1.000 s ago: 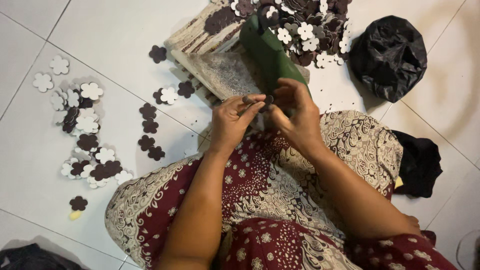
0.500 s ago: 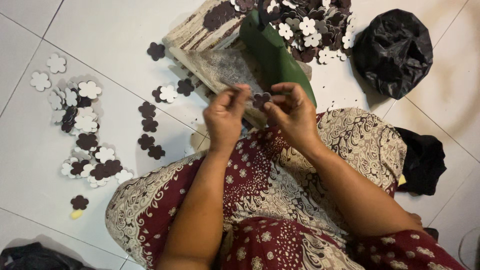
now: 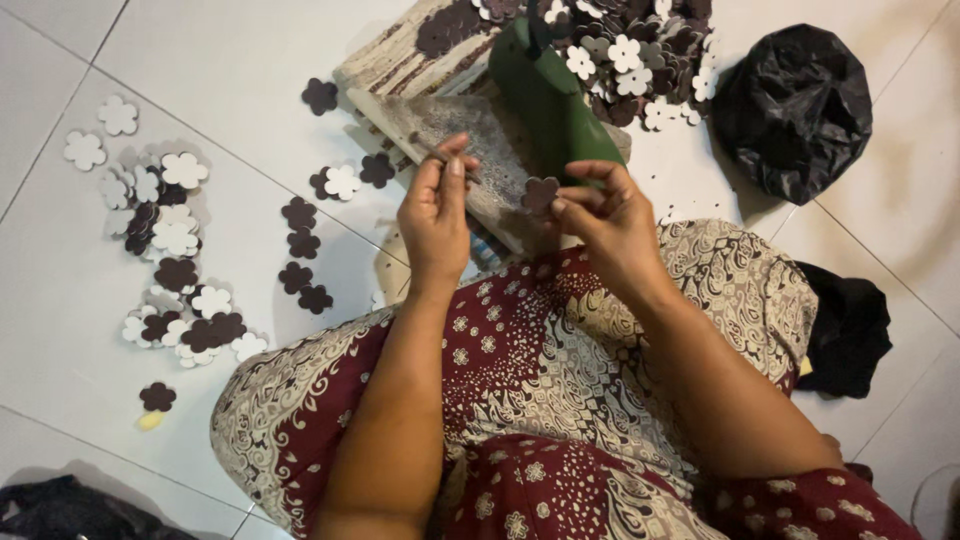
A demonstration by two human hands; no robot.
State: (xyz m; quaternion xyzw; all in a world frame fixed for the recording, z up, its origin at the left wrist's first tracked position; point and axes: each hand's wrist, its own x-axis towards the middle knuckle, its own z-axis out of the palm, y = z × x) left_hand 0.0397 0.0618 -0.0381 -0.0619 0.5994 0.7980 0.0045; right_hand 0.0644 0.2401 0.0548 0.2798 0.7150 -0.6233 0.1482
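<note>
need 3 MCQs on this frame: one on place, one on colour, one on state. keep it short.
1. Where does the black plastic bag lie?
A. upper right, on the floor
B. lower left
C. on the lap

2. What colour is the flower piece in the right hand?
A. white
B. dark brown
C. yellow

3. How is the left hand?
A. flat on the floor
B. pinching a thin tool
C. out of view

Key:
1 A, the bag sits on the tiles beyond the right hand.
2 B, the piece at the fingertips is dark brown.
3 B, thumb and fingers close on a slim stick.
</note>
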